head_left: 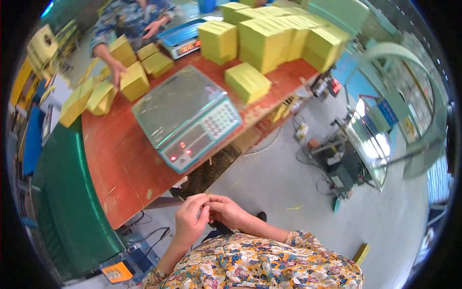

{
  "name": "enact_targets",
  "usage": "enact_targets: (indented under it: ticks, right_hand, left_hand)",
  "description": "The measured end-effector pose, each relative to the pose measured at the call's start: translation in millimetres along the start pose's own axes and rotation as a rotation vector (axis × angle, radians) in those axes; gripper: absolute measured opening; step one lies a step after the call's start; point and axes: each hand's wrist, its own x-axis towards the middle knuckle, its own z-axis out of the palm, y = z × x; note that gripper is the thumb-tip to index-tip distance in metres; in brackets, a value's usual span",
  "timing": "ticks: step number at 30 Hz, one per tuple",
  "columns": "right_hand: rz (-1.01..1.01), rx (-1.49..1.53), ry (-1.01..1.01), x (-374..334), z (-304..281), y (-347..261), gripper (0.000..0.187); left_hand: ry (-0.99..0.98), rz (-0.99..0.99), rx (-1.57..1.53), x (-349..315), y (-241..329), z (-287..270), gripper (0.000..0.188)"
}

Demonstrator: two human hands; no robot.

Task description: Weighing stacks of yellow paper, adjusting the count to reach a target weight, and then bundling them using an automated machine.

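Observation:
My left hand (189, 220) and my right hand (225, 211) meet in front of my body, below the table's near edge. Both have their fingertips pinched together, and whatever small thing may lie between them is hidden. Nearest to them on the red table (115, 168) stands a weighing scale (173, 106) with a bare metal pan, a keypad and lit red digits. Right of the scale sits a yellow paper block (247, 83). Behind it, more yellow stacks (264, 43) are piled close together.
Across the table a person in a blue patterned sleeve rests one hand (118, 72) on a yellow block (134, 82). A second scale (180, 38) is beside them. A green curved surface (72, 192) borders the table's left. Machinery (341, 164) stands on the grey floor at right.

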Motion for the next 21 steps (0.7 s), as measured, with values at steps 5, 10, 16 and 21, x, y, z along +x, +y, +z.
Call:
enact_targets:
  ticks: [5,10,16,21]
  right_hand:
    - [-0.145,0.113,0.138,-97,-58,-32,0.011]
    - [-0.24,0.025,0.361,-222,-137,-43,0.02]
    - [-0.388,0.058,0.393,-298,-178,-80,0.021]
    - [-0.306,-0.036,0.324,-295,-212,-112,0.017]
  left_hand:
    - [-0.153,0.076,-0.069,12,59,95,0.018]
    - [-0.363,0.217,-0.123,-7,127,207,0.02]
    - [-0.303,0.251,-0.194,-25,187,284,0.031]
    - [-0.374,0.152,-0.121,-1,178,312,0.04]
